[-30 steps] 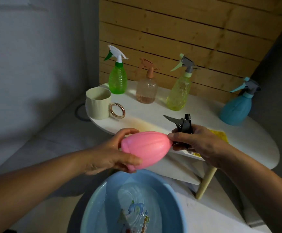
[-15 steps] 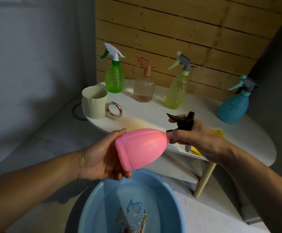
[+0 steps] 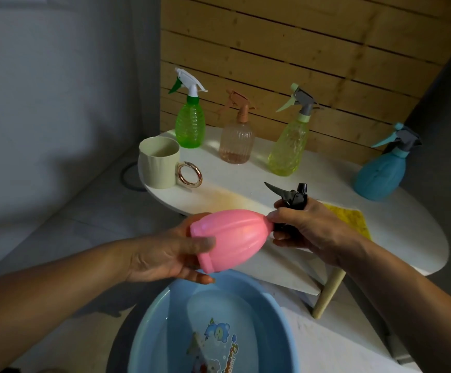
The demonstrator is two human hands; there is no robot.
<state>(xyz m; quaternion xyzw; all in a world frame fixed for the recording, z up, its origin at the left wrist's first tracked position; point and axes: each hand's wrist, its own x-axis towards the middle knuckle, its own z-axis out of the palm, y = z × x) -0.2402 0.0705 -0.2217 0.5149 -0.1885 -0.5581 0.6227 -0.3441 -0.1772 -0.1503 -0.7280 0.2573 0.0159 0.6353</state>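
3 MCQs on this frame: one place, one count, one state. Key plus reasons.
1. Where is the blue basin? A on a chair; B below the pink bottle; C against the wall.
2. Spray bottles standing on the table? A two; B four; C six.
3. The pink bottle is: A upright; B tilted sideways in the air; C underwater.
Key: 1 B, it shows under the held bottle. 2 B: green bottle, peach bottle, yellow bottle, blue bottle. 3 B, left hand grips its base, right hand its black trigger head.

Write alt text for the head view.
The left hand grips a pink spray bottle sideways above a blue basin, while the right hand holds its black trigger head. Four other spray bottles stand on the white table.
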